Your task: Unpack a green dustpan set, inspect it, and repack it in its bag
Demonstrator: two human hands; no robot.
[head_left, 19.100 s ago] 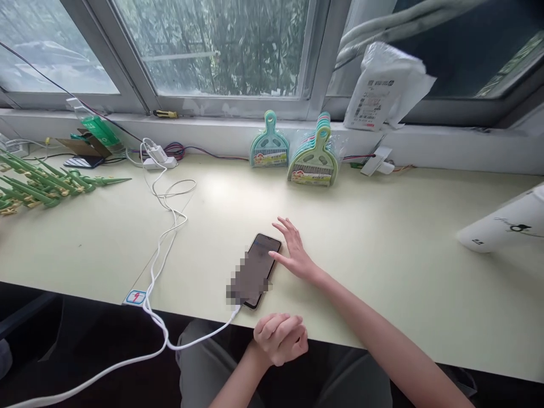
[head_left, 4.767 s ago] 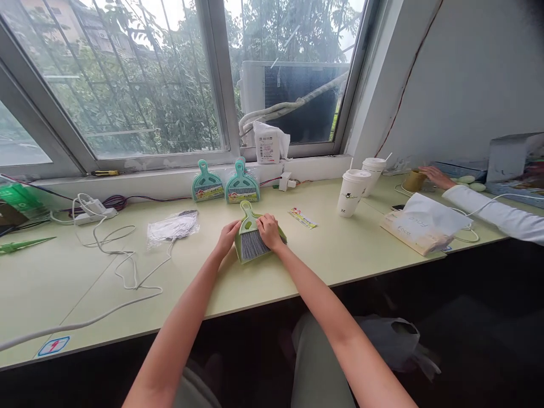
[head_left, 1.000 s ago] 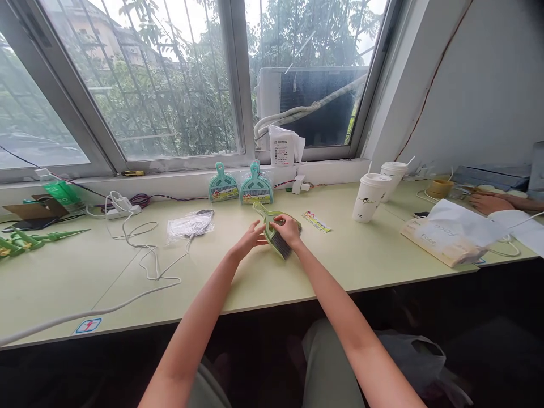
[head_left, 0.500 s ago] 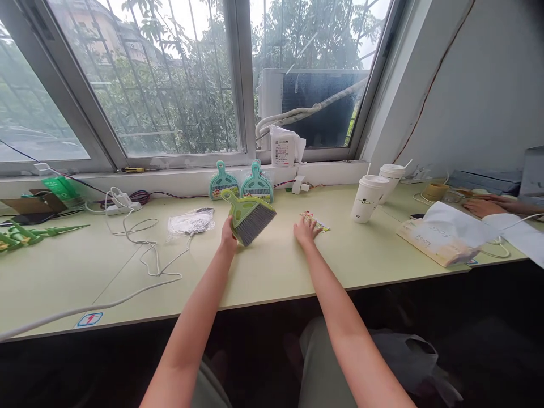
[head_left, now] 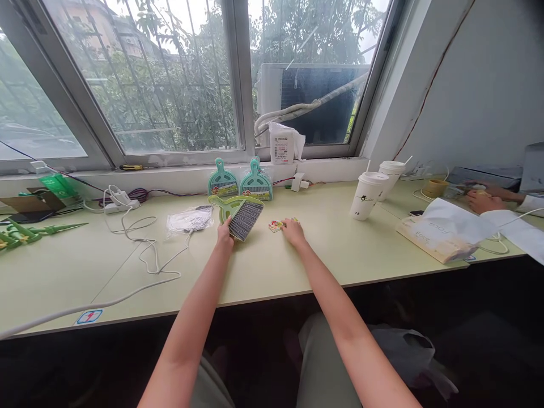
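Observation:
My left hand (head_left: 225, 234) grips a green dustpan (head_left: 226, 211) by its left side, lifted and tilted above the table. A small brush with grey bristles (head_left: 246, 220) is nested in it. Just to the right, my right hand (head_left: 294, 232) has its fingers closed on a small printed card (head_left: 275, 226) at the tabletop; part of the card is hidden under the fingers. Behind the dustpan, teal dustpan-and-brush sets (head_left: 255, 182) in clear wrapping stand against the sill, beside another teal set (head_left: 222, 180).
White cups with straws (head_left: 367, 197) stand right, near a tissue pack (head_left: 440, 229). Another person's hands (head_left: 484, 201) are at far right. A white cable (head_left: 155, 258) and a clear plastic packet (head_left: 189, 220) lie left. The table's front edge (head_left: 263, 297) is close.
My right hand has slid left with the card, towards the dustpan. My left hand has moved slightly left, and the dustpan has turned, its handle now pointing more to the left.

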